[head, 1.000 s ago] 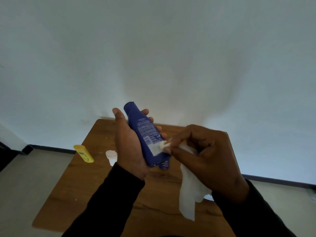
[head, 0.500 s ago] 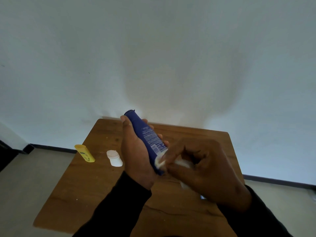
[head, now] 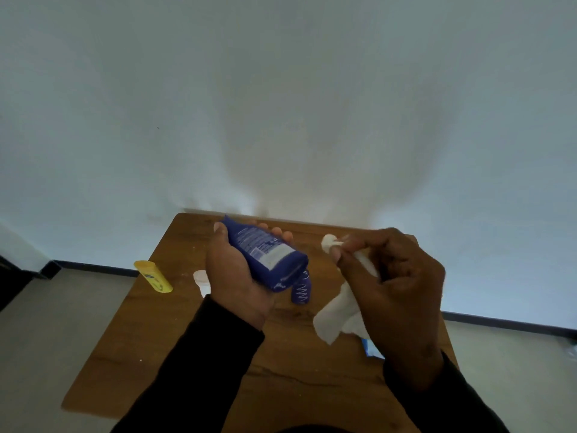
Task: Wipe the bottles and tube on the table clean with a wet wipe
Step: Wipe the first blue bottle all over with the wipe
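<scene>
fingers (head: 282,235) of the left hand (head: 237,276) are curling round the blue bottle (head: 265,254), holding it tilted above the table (head: 187,339). the right hand (head: 393,285) is pinching the wet wipe (head: 337,317) just beside it, not touching. wiping this bottle seems to be in hand; next, the wipe needs pressing back on, probably near the cap end. the purple bottle (head: 301,290), yellow tube (head: 153,275) and a pale bottle (head: 199,276) are waiting on the table.

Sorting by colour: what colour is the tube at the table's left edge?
Yellow tube, clearest in the head view.
</scene>
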Demonstrator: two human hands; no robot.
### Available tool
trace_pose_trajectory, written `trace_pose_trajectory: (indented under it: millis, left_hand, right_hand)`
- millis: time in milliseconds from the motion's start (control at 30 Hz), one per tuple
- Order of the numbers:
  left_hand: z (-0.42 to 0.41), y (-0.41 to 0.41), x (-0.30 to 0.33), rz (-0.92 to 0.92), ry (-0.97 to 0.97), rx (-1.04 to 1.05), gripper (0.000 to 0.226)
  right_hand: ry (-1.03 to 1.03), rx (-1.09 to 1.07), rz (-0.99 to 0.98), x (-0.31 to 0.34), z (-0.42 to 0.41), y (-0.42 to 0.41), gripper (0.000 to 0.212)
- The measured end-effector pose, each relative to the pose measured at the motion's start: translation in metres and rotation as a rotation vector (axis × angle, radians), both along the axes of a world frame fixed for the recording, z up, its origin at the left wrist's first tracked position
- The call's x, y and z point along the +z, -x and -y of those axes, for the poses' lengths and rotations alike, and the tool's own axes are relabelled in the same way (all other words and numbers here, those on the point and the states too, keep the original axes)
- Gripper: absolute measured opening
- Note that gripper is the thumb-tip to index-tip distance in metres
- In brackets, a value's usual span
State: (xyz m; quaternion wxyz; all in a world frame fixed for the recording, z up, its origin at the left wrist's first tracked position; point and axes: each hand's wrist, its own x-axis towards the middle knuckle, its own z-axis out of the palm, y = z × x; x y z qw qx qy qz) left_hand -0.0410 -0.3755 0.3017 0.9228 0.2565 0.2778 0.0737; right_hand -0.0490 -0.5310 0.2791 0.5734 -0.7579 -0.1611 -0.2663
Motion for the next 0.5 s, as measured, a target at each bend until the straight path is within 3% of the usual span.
trace_pose_trajectory:
  millis: [67,200,400,500]
  left_hand:
    - [-0.003,-0.002,-0.001,-0.028,0.038,-0.013,0.051]
    - [0.002,-0.005,-0.003,-0.086,0.099,-0.036,0.054]
    - [0.010,-0.001,-0.003,-0.118,0.143,-0.024,0.052]
    - [0.010,0.001,-0.006,-0.129,0.163,-0.045,0.050]
  right_hand:
    - [0.005,-0.004,0.064,-0.005,-0.005,0.009,0.021]
    - [0.094,0.216,0.153,-0.009,-0.025,0.027,0.011]
    - [0.045,0.073,0.148,-0.010,-0.017,0.007,0.007]
    - [0.035,0.147,0.135,-0.010,-0.020,0.014,0.008]
